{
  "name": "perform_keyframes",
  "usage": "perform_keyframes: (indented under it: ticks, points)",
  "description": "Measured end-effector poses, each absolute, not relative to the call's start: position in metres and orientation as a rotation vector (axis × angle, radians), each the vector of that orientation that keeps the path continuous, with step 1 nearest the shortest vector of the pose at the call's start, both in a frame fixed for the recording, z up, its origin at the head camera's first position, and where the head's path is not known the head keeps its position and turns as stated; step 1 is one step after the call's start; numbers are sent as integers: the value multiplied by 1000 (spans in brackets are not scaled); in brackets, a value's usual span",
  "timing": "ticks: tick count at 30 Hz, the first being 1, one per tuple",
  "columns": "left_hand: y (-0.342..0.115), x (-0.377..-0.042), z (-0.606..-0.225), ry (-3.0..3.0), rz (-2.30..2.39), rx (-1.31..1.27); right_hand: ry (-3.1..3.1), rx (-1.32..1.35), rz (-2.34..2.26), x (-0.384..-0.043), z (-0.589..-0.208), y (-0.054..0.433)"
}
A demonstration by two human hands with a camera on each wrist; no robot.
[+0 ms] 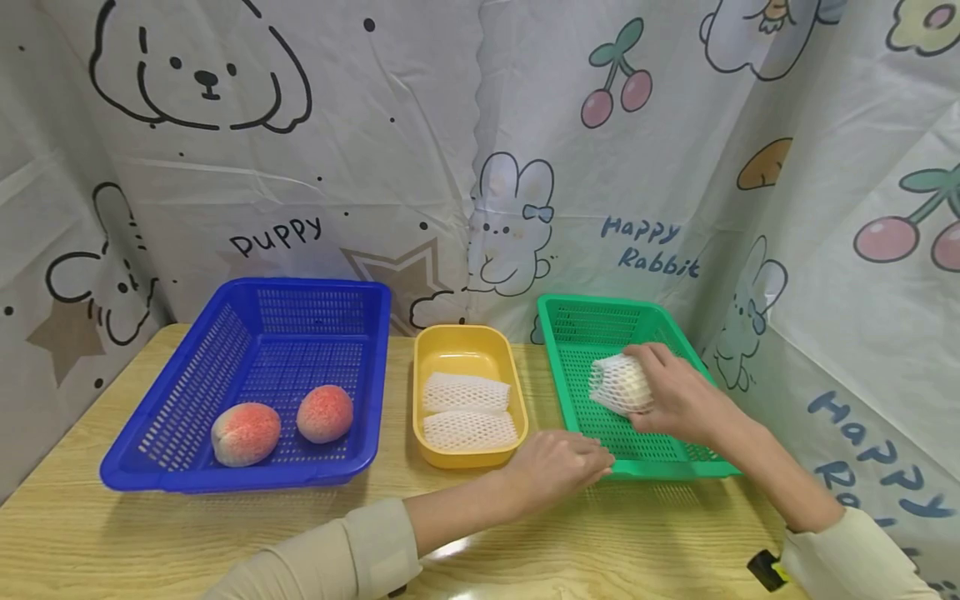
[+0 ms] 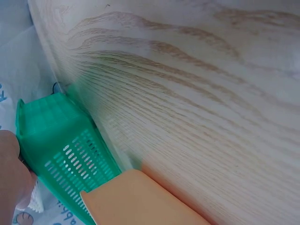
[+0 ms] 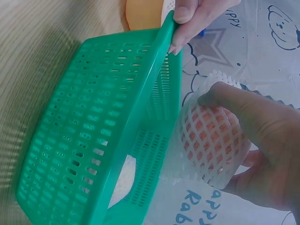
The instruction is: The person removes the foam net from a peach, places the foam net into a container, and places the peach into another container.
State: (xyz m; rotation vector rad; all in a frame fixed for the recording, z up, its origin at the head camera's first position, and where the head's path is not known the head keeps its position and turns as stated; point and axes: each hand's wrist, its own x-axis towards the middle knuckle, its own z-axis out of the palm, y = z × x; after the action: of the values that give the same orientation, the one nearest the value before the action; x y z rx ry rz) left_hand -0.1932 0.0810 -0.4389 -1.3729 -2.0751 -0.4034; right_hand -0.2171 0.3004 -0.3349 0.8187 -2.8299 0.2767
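In the head view my right hand [image 1: 678, 396] holds a peach in a white foam net [image 1: 621, 385] above the inside of the green basket [image 1: 557, 350]. Close up in the right wrist view, pink-red skin shows through the mesh of the netted peach [image 3: 213, 140], with thumb and fingers around it. My left hand [image 1: 558, 467] rests on the near left corner of the green basket, its fingertips on the rim [image 3: 171, 28]. A white object [image 3: 123, 182] lies inside the basket, partly hidden by its wall.
A blue basket [image 1: 142, 417] on the left contains two bare peaches [image 1: 246, 433]. Between the baskets stands a yellow tray [image 1: 457, 337] with white foam nets [image 1: 468, 429]. A printed curtain [image 1: 420, 125] hangs behind the wooden table [image 1: 525, 550]. A small black object [image 1: 767, 571] lies near the right sleeve.
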Motion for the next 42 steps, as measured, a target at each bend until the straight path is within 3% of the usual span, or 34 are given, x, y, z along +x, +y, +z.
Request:
perform_keyframes:
  ticks: [12,42]
  points:
    - [64,-190,-434,-2059,-589,-1439,-2806,839,291,-216,-335,291]
    - [-5,-172,-416,-2038,-686,-1205,-2779,934,334,-209,-329,257]
